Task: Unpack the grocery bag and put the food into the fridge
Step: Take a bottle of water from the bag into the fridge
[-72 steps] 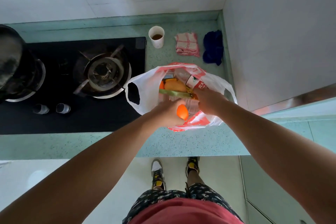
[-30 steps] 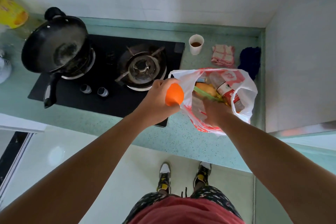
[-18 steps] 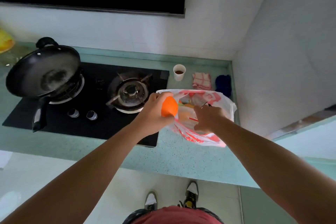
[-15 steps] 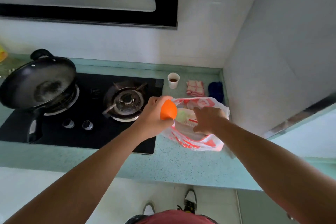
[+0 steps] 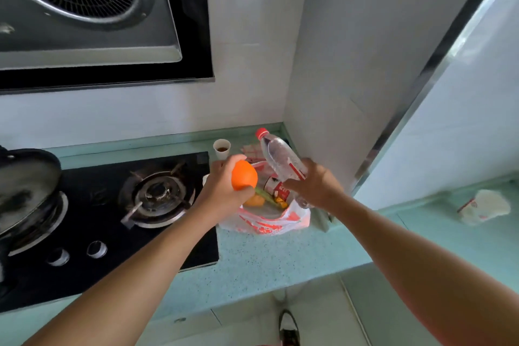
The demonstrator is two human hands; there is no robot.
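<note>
A white and red plastic grocery bag lies open on the teal counter. Inside it I see a second bottle with a red label, a yellow-orange fruit and something green. My left hand grips an orange above the bag's left side. My right hand holds a clear water bottle with a red cap, lifted out above the bag and tilted up to the left.
A black gas hob with a wok lies left of the bag. A paper cup and a pink cloth sit behind it. A range hood hangs above. A white wall stands to the right, with a small packet beyond.
My right hand has pulled a clear water bottle out of the bag and raised it. My left hand still holds the orange. The view has tilted upward.
</note>
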